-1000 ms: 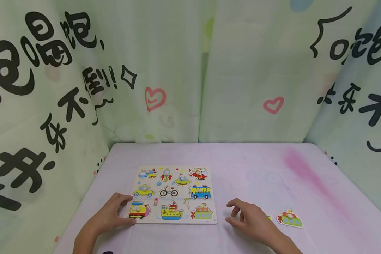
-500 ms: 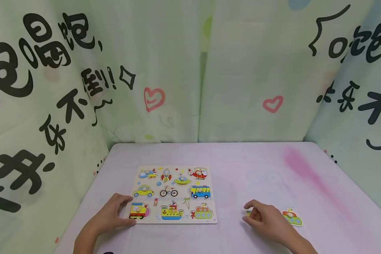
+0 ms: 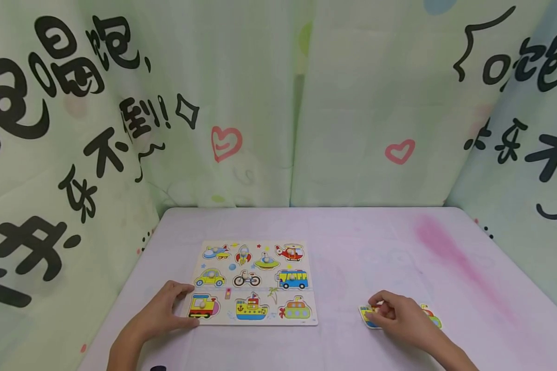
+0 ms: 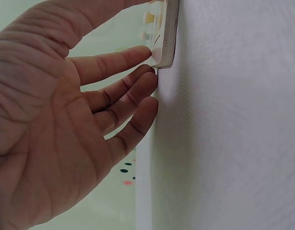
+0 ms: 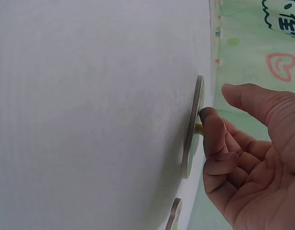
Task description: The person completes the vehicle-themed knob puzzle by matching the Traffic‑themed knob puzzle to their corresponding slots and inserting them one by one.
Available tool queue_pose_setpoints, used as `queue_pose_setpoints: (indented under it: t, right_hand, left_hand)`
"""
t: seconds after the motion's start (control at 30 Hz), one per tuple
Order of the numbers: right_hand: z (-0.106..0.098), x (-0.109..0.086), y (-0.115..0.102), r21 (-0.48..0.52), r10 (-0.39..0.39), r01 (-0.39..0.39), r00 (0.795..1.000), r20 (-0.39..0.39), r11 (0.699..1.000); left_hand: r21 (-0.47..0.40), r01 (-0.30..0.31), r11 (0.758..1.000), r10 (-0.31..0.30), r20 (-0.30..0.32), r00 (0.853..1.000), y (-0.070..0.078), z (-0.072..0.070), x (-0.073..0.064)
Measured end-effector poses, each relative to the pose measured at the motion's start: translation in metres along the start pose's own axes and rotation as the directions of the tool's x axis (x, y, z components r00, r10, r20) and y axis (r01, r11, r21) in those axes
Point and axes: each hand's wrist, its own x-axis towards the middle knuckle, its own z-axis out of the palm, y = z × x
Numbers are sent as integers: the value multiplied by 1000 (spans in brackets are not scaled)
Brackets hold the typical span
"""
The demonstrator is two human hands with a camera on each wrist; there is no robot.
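A pale puzzle board (image 3: 271, 322) lies on the table, bearing colourful vehicle pictures, several of them pieces with knobs. My left hand (image 3: 160, 314) rests against its left side, thumb near the front corner; in the left wrist view the fingers (image 4: 130, 129) are loosely bent beside the board's edge (image 4: 169, 36). My right hand (image 3: 404, 317) is over a loose blue and yellow puzzle piece (image 3: 367, 319), partly hidden. In the right wrist view curled fingertips touch this piece's knob (image 5: 199, 129), while the thumb (image 5: 245, 98) stands apart from it.
A loose submarine piece (image 3: 436, 320) lies beyond my right hand, partly covered by it. The white table (image 3: 353, 247) has a pink smear at the right. Printed pale green curtains (image 3: 353, 103) surround its back and sides.
My right hand has moved right, from beside the board to the loose blue and yellow piece, now more visible and touched at its knob. The left hand has stayed at the board.
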Motion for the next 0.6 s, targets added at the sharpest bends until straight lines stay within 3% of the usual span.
queue_pose_setpoints:
  t: [0.6]
  right_hand:
    - [-3, 4, 11, -53, 29, -28, 999, 23, 998]
  left_hand:
    - [0, 5, 1000, -5, 7, 1000, 0, -1, 1]
